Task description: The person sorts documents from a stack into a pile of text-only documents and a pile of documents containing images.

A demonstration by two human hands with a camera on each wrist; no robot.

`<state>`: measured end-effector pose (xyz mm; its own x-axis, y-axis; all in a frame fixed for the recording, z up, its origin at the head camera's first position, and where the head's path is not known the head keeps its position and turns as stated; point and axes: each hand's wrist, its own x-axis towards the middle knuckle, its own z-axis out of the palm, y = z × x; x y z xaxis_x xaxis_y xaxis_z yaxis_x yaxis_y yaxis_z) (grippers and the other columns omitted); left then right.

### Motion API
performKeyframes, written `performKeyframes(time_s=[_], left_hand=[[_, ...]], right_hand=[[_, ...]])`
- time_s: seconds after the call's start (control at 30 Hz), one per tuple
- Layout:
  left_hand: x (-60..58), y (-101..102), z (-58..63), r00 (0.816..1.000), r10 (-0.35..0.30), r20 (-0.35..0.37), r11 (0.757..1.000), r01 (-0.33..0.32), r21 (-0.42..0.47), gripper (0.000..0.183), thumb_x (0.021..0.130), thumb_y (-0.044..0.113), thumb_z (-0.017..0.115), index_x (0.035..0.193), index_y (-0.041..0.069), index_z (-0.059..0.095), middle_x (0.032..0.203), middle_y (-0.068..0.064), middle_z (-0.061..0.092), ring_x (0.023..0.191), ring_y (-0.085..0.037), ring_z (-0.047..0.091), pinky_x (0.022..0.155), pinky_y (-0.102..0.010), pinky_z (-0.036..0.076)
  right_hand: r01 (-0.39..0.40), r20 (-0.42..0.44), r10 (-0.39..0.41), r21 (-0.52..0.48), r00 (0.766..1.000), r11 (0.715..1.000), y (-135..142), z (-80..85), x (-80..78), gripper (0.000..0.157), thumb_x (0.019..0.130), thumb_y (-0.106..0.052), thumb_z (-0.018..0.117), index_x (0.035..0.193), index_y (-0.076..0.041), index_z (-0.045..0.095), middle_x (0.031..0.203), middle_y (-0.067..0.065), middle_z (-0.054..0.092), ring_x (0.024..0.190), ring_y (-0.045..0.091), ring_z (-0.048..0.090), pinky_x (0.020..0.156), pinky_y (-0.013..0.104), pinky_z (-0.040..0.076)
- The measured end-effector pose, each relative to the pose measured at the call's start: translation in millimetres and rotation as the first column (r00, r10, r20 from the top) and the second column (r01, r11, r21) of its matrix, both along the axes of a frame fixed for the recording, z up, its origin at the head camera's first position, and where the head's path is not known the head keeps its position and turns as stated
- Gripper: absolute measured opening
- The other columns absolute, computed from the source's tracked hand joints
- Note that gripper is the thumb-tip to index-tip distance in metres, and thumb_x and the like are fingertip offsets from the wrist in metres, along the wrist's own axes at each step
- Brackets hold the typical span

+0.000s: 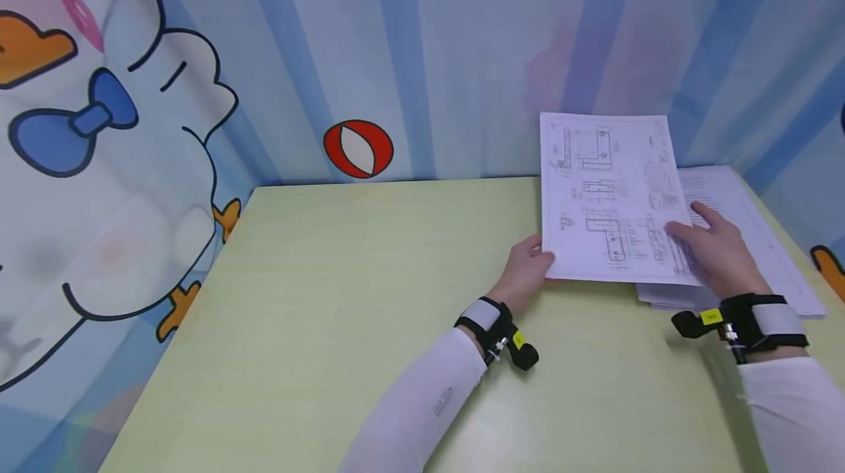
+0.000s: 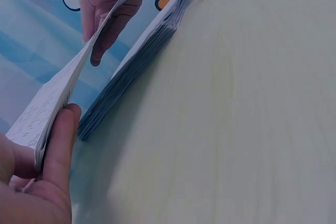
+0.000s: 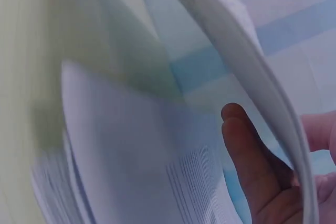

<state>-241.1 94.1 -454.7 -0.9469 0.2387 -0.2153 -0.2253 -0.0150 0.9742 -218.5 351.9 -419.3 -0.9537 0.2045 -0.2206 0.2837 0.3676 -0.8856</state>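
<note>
Head view: left grip (image 1: pixel 521 273) and right grip (image 1: pixel 722 257) closed, pinching drawing sheets (image 1: pixel 617 194) between them; paper stack (image 1: pixel 749 231) below right grip. Left wrist view: sheets' edge pinched; we hold evenly. Right wrist view: sheets bow; we ease inward pressure, avoiding creases.

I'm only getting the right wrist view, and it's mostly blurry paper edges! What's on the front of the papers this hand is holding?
Observer: The head view shows line drawings, some L-shaped, on the held papers.
Operator: Oh! Is the other hand helping?
Observer: Yes, the left hand grips them at their near left corner.
Operator: And is there any picture on that blue cloth behind?
Observer: There's a red and white ball on the cloth, left of the papers.
</note>
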Motion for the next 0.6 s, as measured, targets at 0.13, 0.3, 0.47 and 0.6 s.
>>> performKeyframes(time_s=[0.13, 0.3, 0.47, 0.6], left_hand=[[-4.8, -24, 3.9, 1.0, 0.006, -0.026, 1.0, -0.007, -0.026, 0.036, 0.092, 0.005, 0.046, 0.127, 0.009, 0.054, 0.109, -0.009, 0.067, 0.092, -0.017, 0.065, 0.084, -0.04, 0.054], [-9.3, -57, 11.2, 0.995, 0.042, -0.088, 0.996, -0.048, -0.071, 0.037, 0.093, 0.005, 0.044, 0.129, 0.005, 0.052, 0.11, -0.011, 0.066, 0.089, -0.014, 0.063, 0.081, -0.035, 0.053], [-7.7, -92, 27.6, 0.987, 0.062, -0.147, 0.99, -0.08, -0.12, 0.037, 0.095, 0.006, 0.042, 0.13, 0.002, 0.051, 0.113, -0.015, 0.065, 0.087, -0.013, 0.061, 0.075, -0.029, 0.05], [-10.6, -117, 30.6, 0.98, 0.086, -0.18, 0.976, -0.119, -0.181, 0.034, 0.096, 0.013, 0.045, 0.129, 0.004, 0.052, 0.111, -0.013, 0.066, 0.088, -0.014, 0.061, 0.074, -0.029, 0.05]], right_hand=[[-0.069, -0.022, 0.066, -0.189, 0.998, 0.98, -20, 3.2, -4.0, 0.078, 0.091, -0.046, 0.049, 0.151, -0.022, 0.006, 0.116, -0.008, 0.048, 0.082, -0.005, 0.059, 0.067, 0.016, 0.054], [-0.082, -0.06, 0.065, -0.33, 0.996, 0.941, -53, 8.0, -5.3, 0.068, 0.094, -0.037, 0.05, 0.15, -0.015, 0.018, 0.109, -0.012, 0.051, 0.086, -0.004, 0.06, 0.068, 0.016, 0.053], [-0.063, -0.083, 0.037, -0.333, 0.996, 0.941, -90, 9.9, -9.7, 0.062, 0.094, -0.038, 0.049, 0.147, -0.015, 0.027, 0.116, -0.007, 0.051, 0.09, 0.0, 0.059, 0.069, 0.016, 0.053], [-0.054, -0.117, 0.013, -0.355, 0.993, 0.933, -116, 5.7, -15.8, 0.061, 0.091, -0.04, 0.052, 0.145, -0.017, 0.034, 0.121, -0.001, 0.053, 0.091, 0.004, 0.062, 0.068, 0.018, 0.055]])
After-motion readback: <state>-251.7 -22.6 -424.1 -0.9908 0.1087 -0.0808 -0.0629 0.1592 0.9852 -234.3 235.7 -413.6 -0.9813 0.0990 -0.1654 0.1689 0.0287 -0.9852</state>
